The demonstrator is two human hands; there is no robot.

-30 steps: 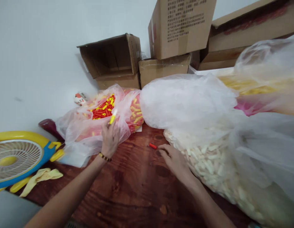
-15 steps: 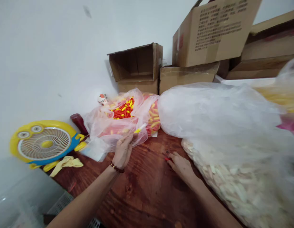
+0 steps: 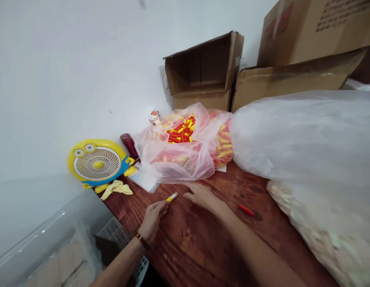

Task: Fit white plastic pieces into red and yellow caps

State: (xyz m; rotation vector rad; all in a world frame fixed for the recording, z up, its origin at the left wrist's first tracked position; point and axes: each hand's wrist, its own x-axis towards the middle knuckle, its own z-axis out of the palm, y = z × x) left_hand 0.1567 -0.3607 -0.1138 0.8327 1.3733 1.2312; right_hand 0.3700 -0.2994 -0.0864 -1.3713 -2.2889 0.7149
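Observation:
My left hand (image 3: 153, 219) is closed in a pinch on a small yellow-and-white piece (image 3: 172, 197) just above the wooden table (image 3: 202, 247). My right hand (image 3: 200, 195) reaches across toward that piece, fingers loosely spread and palm down, almost touching it. A small red piece (image 3: 246, 209) lies alone on the table to the right of my right forearm. Behind both hands sits a clear plastic bag of red and yellow pieces (image 3: 185, 145), open at the top.
A large clear bag of white pieces (image 3: 316, 167) fills the right side. Cardboard boxes (image 3: 208, 71) stand against the wall behind. A yellow-and-blue desk fan (image 3: 97, 163), a yellow glove (image 3: 117, 187) and a dark red bottle (image 3: 129, 145) sit at the left. A clear bin (image 3: 50, 247) lies beyond the table's left edge.
My left hand drew the yellow-and-white piece back from the bag and down to the table. My right hand left the red piece and moved left toward it. The view swung left.

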